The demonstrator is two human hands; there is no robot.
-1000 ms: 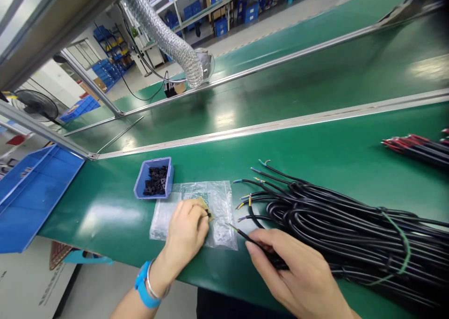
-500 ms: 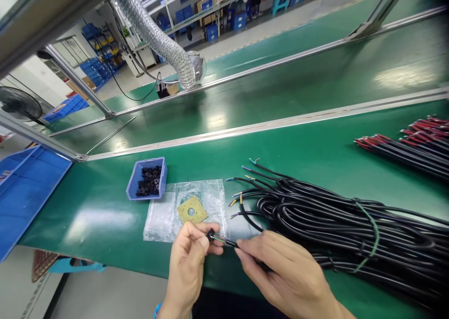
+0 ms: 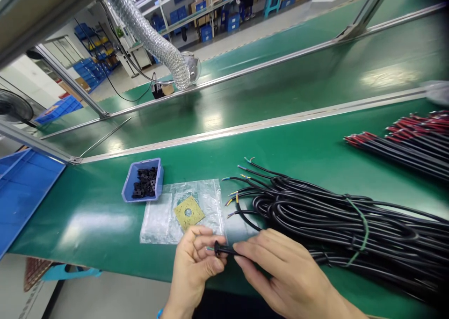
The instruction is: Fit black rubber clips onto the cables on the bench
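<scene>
My right hand (image 3: 284, 267) pinches a black cable (image 3: 228, 250) close to its end. Around that cable end sits a small black plastic part (image 3: 217, 249), with the thin wire tips (image 3: 209, 248) sticking out on its left side. My left hand (image 3: 198, 263) has its thumb and fingers closed about the black part. Below and behind my right hand lies a coiled bundle of black cables (image 3: 315, 211), bound with a green tie (image 3: 365, 230); the stripped ends with coloured wires point left.
A blue bin (image 3: 159, 181) of small black parts stands left, beside a clear plastic bag (image 3: 154, 232) under a yellow square plate (image 3: 196, 211) with a round hole. Red-and-black wires (image 3: 396, 146) are piled at right. A large blue tray (image 3: 31, 183) is at far left; a metal rail (image 3: 245, 122) runs behind.
The black part now sits over the cable's sheath instead of out on the bare wires, whose tips show on its far side. The view has shifted slightly.
</scene>
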